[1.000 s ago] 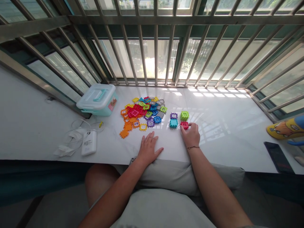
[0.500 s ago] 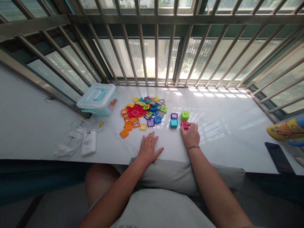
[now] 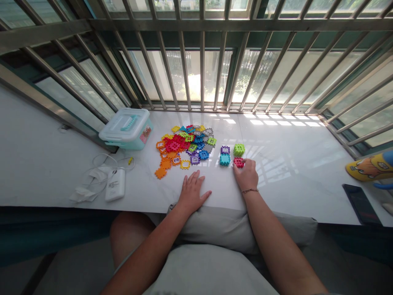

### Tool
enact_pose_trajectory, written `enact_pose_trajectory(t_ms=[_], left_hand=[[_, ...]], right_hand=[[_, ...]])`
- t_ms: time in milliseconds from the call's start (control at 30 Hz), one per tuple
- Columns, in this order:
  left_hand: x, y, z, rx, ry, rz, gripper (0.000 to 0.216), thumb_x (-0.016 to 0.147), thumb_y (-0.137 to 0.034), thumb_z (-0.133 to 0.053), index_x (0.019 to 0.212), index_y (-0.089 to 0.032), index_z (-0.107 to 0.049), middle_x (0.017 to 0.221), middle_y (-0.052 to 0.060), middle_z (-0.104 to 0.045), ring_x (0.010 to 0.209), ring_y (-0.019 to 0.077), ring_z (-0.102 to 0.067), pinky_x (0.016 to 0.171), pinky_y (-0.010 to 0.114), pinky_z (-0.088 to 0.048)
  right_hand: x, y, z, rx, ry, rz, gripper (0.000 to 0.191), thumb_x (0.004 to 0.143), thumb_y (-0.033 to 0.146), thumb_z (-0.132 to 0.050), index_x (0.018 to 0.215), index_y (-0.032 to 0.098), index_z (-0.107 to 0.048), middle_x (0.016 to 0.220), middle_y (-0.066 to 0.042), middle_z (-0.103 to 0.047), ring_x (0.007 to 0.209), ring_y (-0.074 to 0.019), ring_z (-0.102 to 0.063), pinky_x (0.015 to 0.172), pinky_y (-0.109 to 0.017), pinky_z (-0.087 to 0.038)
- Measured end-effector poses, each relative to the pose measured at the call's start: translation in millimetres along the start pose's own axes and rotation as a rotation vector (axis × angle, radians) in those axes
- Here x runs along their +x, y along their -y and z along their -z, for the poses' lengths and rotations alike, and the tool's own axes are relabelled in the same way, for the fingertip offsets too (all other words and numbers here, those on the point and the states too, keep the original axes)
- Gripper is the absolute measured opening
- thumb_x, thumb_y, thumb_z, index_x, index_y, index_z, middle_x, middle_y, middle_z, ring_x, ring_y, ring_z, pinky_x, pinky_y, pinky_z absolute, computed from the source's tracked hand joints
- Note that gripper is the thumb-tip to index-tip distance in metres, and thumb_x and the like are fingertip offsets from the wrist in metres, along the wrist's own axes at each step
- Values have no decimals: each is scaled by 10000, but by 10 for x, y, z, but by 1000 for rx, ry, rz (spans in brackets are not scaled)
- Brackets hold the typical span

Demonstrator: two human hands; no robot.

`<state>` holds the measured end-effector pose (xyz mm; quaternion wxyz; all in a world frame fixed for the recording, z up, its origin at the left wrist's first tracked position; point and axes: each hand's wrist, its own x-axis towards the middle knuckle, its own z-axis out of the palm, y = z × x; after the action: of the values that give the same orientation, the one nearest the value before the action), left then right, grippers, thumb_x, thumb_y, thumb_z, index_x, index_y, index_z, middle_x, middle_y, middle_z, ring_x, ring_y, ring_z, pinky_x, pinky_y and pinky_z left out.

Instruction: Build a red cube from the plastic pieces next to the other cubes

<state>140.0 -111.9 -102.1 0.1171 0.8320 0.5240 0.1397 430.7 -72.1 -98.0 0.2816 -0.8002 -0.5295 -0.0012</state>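
Note:
My right hand [image 3: 247, 173] has its thumb and fingers closed around a red block [image 3: 238, 162], which rests on the white surface. Just behind it sits a green block [image 3: 239, 149]. To the left stand a turquoise block [image 3: 224, 159] and, directly behind that, a purple block [image 3: 225, 149]. My left hand [image 3: 193, 190] lies flat with fingers spread, holding nothing. Beyond its fingertips spreads a pile of flat, notched plastic pieces [image 3: 178, 143] in red, orange, yellow, blue, green, purple and grey.
A lidded turquoise box [image 3: 127, 129] stands at the back left. Nearer are a white power bank [image 3: 116, 184], a cable and crumpled tissue [image 3: 84, 194]. At the right lie a phone [image 3: 361, 204] and a yellow printed object [image 3: 368, 167]. Metal bars [image 3: 202, 65] line the back.

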Motion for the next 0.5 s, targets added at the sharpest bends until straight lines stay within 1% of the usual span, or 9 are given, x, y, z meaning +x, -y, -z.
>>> enact_pose_trajectory(t_ms=[367,500], left_hand=[[1,1,7,-2,-1,1,642,1005,-581,-643,1528,-221,-551,1767,148,-369,1629,334,-351,1362,617,-209],[16,-3,15,-11,-6,9,625,1003,-577,-646,1516,-231,-561,1759,141,-387,1618,332,-369,1360,618,-219]], right_hand=[[-4,9,4,18,-18,2,410,983,571,-650,1193,224,-588,1254,-85,-601,850,-182,-598,615,-283,-347],[3,-5,4,-4,-8,-18,388,1014,585,-606,1152,223,-578,1189,-69,-619,832,-169,-576,638,-277,-335]])
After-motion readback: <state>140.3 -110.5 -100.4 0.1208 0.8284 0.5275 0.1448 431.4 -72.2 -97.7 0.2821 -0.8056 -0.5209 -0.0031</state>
